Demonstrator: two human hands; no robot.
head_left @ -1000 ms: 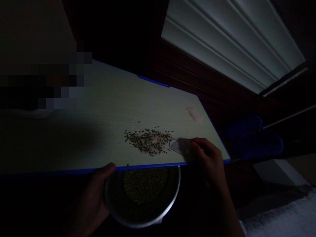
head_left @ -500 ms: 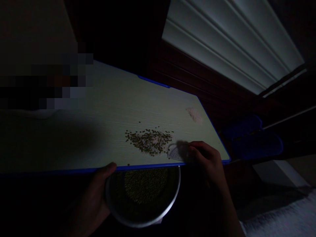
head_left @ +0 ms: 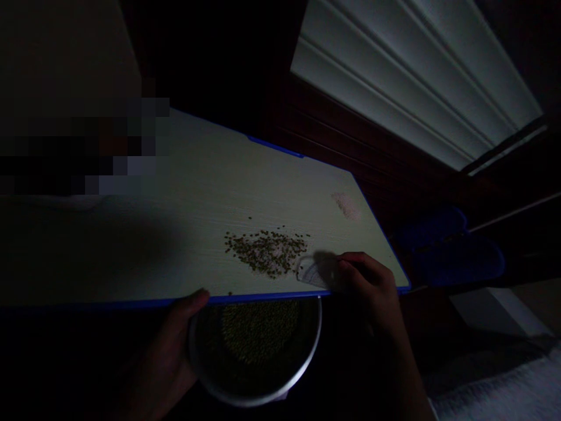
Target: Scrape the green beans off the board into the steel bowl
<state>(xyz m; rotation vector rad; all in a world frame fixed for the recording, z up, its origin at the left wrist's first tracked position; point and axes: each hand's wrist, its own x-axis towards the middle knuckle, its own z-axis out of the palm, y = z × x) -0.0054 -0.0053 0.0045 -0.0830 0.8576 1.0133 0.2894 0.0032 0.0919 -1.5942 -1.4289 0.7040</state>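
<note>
My right hand pinches a clear protractor at its right end, flat on or just above the pale table near its front edge. Just left of the protractor lies a spread of small green beans mixed with whitish grains. Below the table edge, my left hand grips the left side of a round metal bowl, its thumb up by the table's blue edging. Many green beans fill the bowl's bottom. The fingers under the bowl are hidden in darkness.
A small patch of pinkish-white grains sits toward the table's far right corner. Beyond the right edge is a blue plastic seat. A pale slatted panel stands behind. The upper left is blurred out by pixelation.
The whole view has shifted very slightly. Both hands, the protractor, the bean spread and the bowl keep nearly the same places relative to each other.
</note>
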